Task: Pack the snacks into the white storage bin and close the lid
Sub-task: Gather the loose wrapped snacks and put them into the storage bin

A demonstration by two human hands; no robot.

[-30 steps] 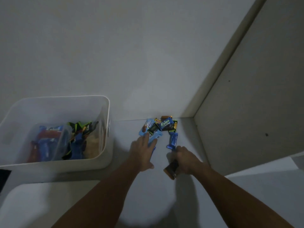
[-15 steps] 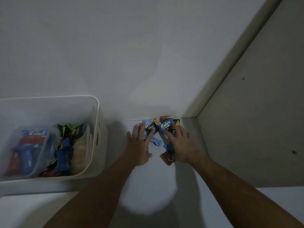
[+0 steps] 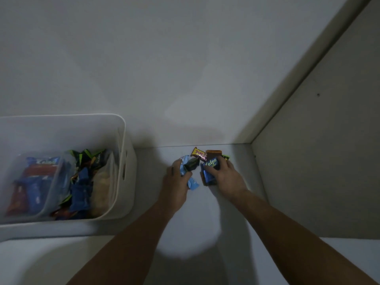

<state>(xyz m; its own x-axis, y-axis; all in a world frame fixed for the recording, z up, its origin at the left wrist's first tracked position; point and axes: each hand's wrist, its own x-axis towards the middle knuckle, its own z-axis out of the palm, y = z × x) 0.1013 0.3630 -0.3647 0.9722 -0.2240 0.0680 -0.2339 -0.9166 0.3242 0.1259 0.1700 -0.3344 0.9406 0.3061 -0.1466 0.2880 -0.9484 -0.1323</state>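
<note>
Blue snack packets [image 3: 209,171] grasped in right hand [image 3: 228,177] grip, left hand [image 3: 176,179] clutching light-blue wrappers [image 3: 188,171], white bin [image 3: 123,140] left

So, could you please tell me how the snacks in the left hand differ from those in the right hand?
The left hand grips light blue wrappers and one black packet; the right hand grips a dark blue packet with green lettering over brown ones. The left bundle looks crumpled and loose, the right one flatter and stacked. Both sit outside the white storage bin.

It is dim where I work, my head's round shadow falling between my forearms, and wide-angle bending warps the edges.
</note>
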